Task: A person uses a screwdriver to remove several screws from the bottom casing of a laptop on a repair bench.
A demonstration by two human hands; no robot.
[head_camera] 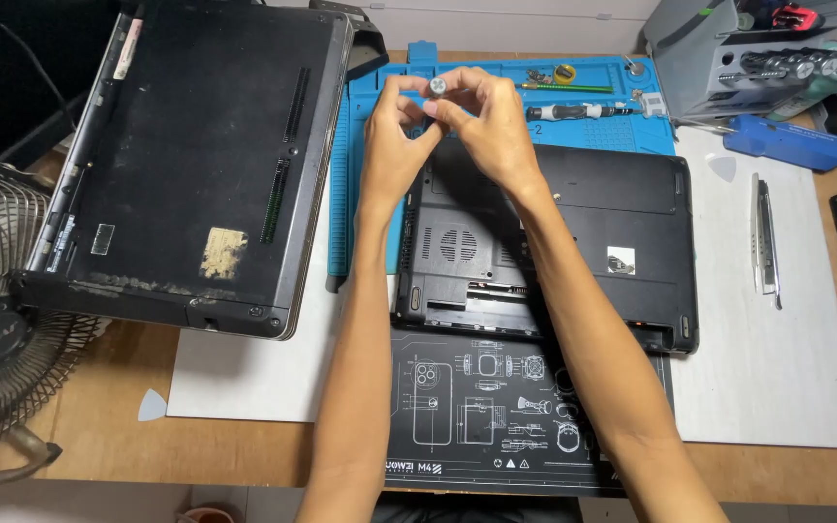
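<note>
Held up over the far edge of a matte black laptop [573, 242] lying bottom-up on a blue ribbed mat [496, 77]: a small round silvery screwdriver cap [437, 85], pinched between fingertips of both hands. Left hand [391, 145] curled, wrist bent; right hand [486, 126] arched over, forearms stretched forward. Far left, a dusty second laptop [196, 155].

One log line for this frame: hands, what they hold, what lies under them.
left hand: pinching small silver part | right hand: pinching same part | below: upturned black laptop on blue mat
</note>
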